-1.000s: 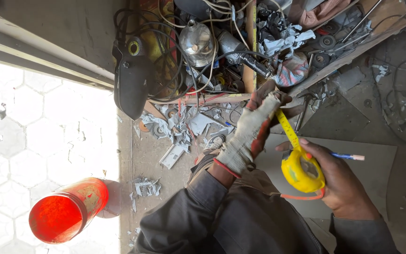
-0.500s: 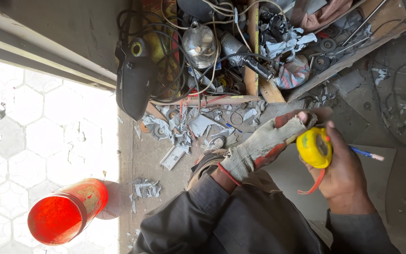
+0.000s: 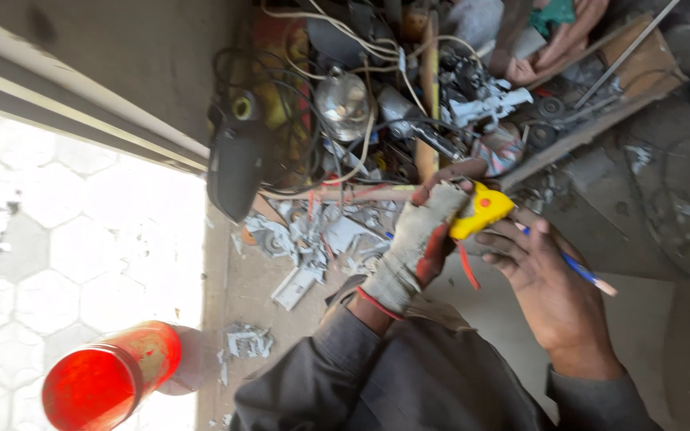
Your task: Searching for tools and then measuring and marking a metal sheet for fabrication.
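Note:
My left hand [image 3: 418, 239], in a worn grey glove with a red cuff, grips a yellow tape measure [image 3: 481, 211] at its fingertips. A red wrist strap [image 3: 466, 268] hangs below the case. My bare right hand [image 3: 543, 281] is just right of the tape measure with its fingers curled loosely beside it. A blue pen [image 3: 583, 271] is tucked between those fingers. Both hands hover over a grey sheet [image 3: 648, 335] lying on the dusty floor.
A heap of tools, cables and metal parts [image 3: 393, 104] lies ahead, with a dark angle grinder [image 3: 237, 164] at its left. Grey scraps [image 3: 313, 239] litter the floor. A red plastic cup [image 3: 109, 379] stands at lower left, by bright hexagonal paving [image 3: 57, 239].
The yellow blade that was pulled out has gone back into the case. The tape measure passed from my right palm to my gloved left hand, and my right fingers have opened.

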